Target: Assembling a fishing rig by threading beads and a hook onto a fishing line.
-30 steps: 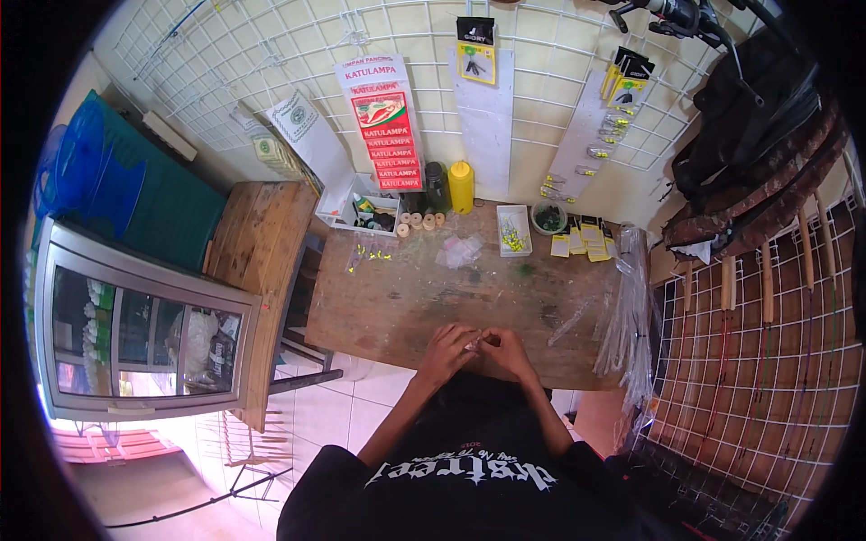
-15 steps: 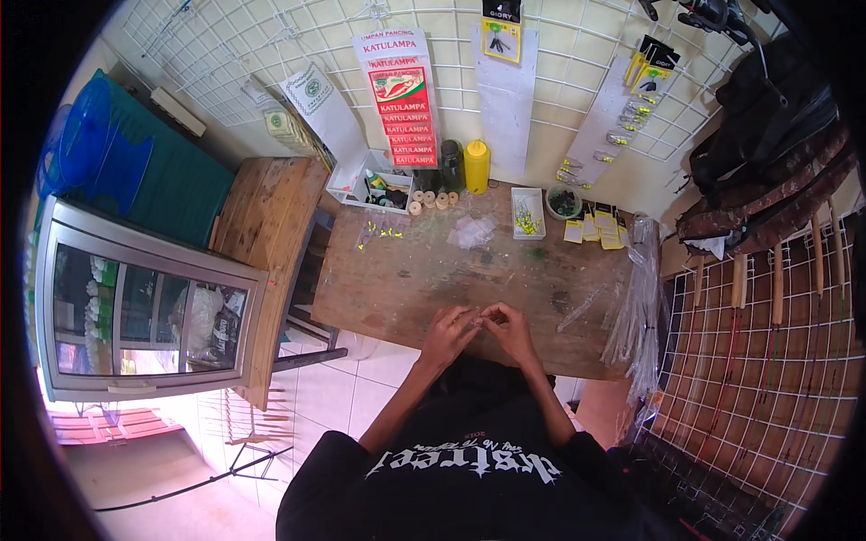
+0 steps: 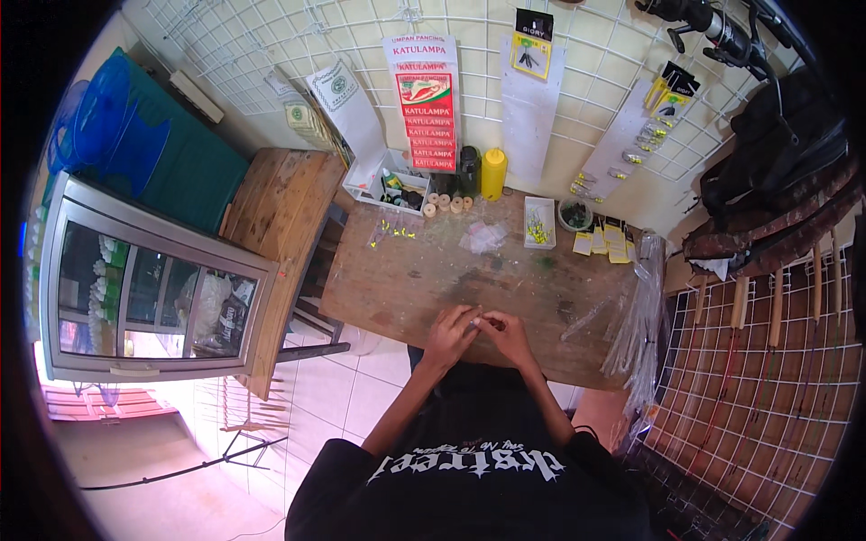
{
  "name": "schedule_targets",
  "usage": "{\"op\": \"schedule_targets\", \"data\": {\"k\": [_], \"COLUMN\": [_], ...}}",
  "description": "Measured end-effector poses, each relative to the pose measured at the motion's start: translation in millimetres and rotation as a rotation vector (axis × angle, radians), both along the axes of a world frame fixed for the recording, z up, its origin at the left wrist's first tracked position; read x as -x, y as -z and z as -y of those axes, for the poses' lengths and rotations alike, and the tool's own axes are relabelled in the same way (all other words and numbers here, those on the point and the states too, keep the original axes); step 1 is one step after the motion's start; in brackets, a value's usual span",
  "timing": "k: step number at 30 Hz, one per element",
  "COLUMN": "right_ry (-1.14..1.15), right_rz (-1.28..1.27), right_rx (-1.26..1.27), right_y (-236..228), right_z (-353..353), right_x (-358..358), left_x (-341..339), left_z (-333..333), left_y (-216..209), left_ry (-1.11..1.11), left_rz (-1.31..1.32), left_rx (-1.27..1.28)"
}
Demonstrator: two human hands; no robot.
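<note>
Close together above the table's near edge are my left hand [image 3: 449, 335] and my right hand [image 3: 507, 335], fingertips meeting. Both have their fingers bent in a pinch. Whatever sits between the fingertips is too small to make out; a pale spot shows there. Beyond them on the wooden table [image 3: 424, 279] lie a small clear plastic packet [image 3: 484, 236] and several yellow-green little pieces [image 3: 392, 232]. A white tray [image 3: 539, 216] at the back holds more small yellow-green pieces.
A round tub [image 3: 575, 215] and yellow cards [image 3: 606, 239] stand back right, near a bundle of clear plastic strips [image 3: 642, 316]. Wooden spools [image 3: 444, 204], a yellow bottle [image 3: 492, 174] and a white box [image 3: 370, 191] line the back. Left stands a glass-fronted cabinet [image 3: 153, 370].
The view has shifted slightly, so the table and wall appear a little further right. My hands stay together, with the right fingers lying a little flatter against the left.
</note>
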State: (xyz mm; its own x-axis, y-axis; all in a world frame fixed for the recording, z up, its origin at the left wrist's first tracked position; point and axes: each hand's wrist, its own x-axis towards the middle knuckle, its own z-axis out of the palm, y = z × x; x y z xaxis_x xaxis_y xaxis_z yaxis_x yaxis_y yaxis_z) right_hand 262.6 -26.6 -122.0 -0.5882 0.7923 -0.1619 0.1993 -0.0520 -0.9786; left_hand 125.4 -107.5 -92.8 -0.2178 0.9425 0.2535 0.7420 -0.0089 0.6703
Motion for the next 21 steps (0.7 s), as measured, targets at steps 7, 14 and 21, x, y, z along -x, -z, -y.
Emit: {"op": "schedule_targets", "data": {"k": [7,14,21], "right_ry": [-0.074,-0.147,-0.228], "right_rz": [-0.123,0.041,-0.035], "right_rx": [0.111,0.135,0.08], "right_y": [16,7,17], "right_z": [-12,-12,-13], "right_x": [0,-6,-12], "left_x": [1,1,-3], "left_z": [-7,-9,-11], "left_y": [11,12,16], "left_ry": [-0.001,0.04,0.029], "left_rz": [0.067,0.025,-0.026], "left_rx": [0.035,0.093,0.077]}}
